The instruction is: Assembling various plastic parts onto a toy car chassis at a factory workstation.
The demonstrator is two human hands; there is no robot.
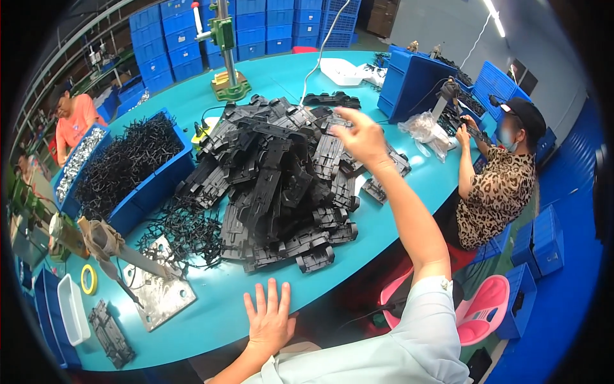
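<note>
A big heap of black plastic toy-car chassis [262,198] covers the middle of the turquoise table [281,70]. At the table's near edge my left hand [270,318] lies flat with its fingers spread, short of the heap and holding nothing. My right hand [364,139] is raised over the heap's right side. Its thumb and forefinger stand apart with nothing visible between them, and the other fingers are partly hidden. One single chassis [110,334] lies apart at the lower left. Small thin black plastic pieces [185,233] are scattered along the heap's left side.
Left stands a blue bin of black pieces [128,160], behind a metal plate fixture [163,288] and yellow tape roll [89,280]. A green hand press [227,83] is at the back. Co-workers sit left and right [502,173]; a pink chair [480,310] stands right of me.
</note>
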